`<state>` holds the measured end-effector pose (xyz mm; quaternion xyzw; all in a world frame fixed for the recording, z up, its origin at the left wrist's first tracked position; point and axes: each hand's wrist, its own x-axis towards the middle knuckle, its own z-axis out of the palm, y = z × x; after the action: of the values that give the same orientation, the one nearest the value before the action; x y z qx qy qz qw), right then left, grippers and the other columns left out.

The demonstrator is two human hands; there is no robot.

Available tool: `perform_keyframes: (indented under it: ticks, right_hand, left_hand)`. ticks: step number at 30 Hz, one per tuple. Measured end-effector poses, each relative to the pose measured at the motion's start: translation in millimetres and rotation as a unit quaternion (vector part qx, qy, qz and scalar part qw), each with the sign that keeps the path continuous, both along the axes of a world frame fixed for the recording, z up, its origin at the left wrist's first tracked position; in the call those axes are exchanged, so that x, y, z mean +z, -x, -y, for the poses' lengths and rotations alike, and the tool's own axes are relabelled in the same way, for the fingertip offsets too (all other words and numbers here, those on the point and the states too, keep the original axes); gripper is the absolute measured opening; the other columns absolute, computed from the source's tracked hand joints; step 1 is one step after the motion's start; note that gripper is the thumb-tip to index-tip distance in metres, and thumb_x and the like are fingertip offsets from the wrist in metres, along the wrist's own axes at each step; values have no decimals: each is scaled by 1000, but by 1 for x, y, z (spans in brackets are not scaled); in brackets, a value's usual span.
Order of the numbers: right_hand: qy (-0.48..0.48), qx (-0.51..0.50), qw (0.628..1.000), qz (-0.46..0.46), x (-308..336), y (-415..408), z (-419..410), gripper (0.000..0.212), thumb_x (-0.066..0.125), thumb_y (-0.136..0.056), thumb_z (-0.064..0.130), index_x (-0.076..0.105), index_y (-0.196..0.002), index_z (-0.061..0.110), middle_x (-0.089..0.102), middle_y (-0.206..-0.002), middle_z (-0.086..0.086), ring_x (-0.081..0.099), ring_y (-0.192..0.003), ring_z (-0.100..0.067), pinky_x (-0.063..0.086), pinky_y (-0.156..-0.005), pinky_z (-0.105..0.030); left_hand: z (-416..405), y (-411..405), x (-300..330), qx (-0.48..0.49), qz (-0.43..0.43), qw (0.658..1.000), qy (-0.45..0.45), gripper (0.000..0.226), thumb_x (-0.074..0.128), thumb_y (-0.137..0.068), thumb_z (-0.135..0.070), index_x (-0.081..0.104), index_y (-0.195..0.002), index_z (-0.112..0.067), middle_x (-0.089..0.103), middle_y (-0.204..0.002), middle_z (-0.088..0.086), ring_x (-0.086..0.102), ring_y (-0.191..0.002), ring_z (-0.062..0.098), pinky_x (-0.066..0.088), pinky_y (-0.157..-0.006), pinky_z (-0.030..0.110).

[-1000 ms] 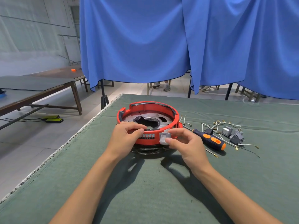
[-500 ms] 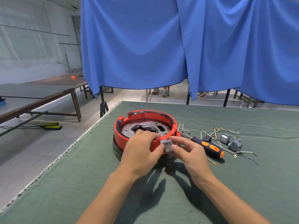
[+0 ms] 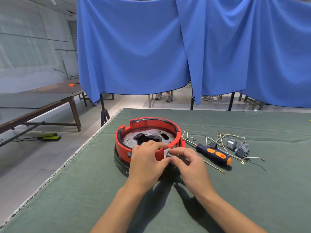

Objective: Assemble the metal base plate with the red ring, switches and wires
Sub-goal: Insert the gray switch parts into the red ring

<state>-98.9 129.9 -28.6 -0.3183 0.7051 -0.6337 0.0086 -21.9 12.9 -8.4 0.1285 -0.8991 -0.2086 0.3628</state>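
The left hand (image 3: 148, 163) grips the ring (image 3: 125, 149) to steady it while the right hand (image 3: 190, 163) pinches a switch (image 3: 168, 153) into its slot.

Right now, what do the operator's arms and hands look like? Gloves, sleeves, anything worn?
Both are bare: the left hand and right hand wear no gloves, and no rings, watch or wristband show. Both forearms are uncovered up to the bottom frame edge, with no sleeve in view. No markers, straps or cables on either arm.

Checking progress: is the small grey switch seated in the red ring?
Cannot tell: both hands pinch the small grey switch at the red ring's notch.
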Motion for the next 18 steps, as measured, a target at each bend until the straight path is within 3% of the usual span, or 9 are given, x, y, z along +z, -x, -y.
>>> perform_keyframes:
  ticks: [7, 12, 14, 16, 18]
  right_hand:
    - [-42, -14, 997, -57, 3, 1, -6, 23, 72, -83, 11, 67, -93, 31, 61, -98, 9, 56, -86, 8, 41, -71, -3]
    - [-90, -34, 986, -139, 5, 4, -9, 24, 78, -76, 12, 72, -98, 19, 60, -92, 18, 61, -78, 1, 50, -69, -11]
    - [-101, -46, 981, -157, 5, 3, -7, 23, 78, -75, 13, 72, -96, 20, 58, -90, 20, 61, -76, -1, 51, -71, -17]
    - [-80, -38, 990, -107, 5, 1, -5, 20, 77, -75, 12, 71, -90, 23, 62, -91, 15, 63, -74, -2, 52, -71, -20]
    - [-17, 15, 999, 31, 7, 2, -3, 19, 74, -78, 5, 72, -88, 21, 69, -94, 1, 69, -73, -9, 56, -67, -25]
  left_hand:
    - [1, 0, 0, -2, 0, 1000, -5, 31, 75, -76, -34, 69, -106, -27, 68, -105, -14, 57, -101, 5, 34, -90, 30]
    - [6, -5, 4, -45, 16, 996, -81, 38, 56, -70, -10, 70, -104, -20, 69, -102, -9, 60, -100, 10, 43, -94, 34]
    - [8, -7, 7, -52, 5, 992, -116, 48, 49, -65, 1, 71, -104, -15, 70, -100, -6, 61, -99, 11, 47, -93, 25]
    - [8, -9, 8, -48, -2, 992, -120, 51, 47, -63, 9, 72, -103, -13, 70, -99, -4, 61, -97, 8, 45, -89, 11]
    - [7, -9, 9, -44, -13, 991, -123, 48, 46, -63, 4, 72, -100, -12, 70, -96, -4, 60, -93, 5, 41, -84, 4]
